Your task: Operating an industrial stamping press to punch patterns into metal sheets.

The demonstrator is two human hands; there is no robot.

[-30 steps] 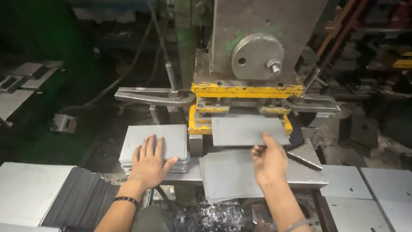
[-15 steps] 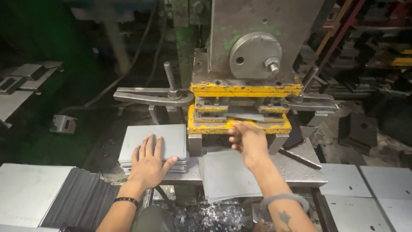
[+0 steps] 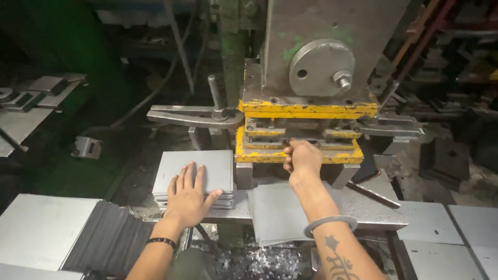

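My left hand lies flat, fingers spread, on a stack of grey metal sheets left of the press. My right hand reaches into the gap of the yellow press die, fingers curled at the slot; a sheet seems pushed in there but is mostly hidden. A metal bangle sits on that wrist. More grey sheets lie on the press table under my right forearm.
A large grey press head with a round bolted disc stands above the die. Clamp bars reach out left and right. Stacks of sheets lie at lower left, more at lower right. Metal scrap lies below.
My right hand moved forward from the table edge, carrying a sheet into the die gap; the sheet is now mostly out of sight. The left hand stayed on its stack.
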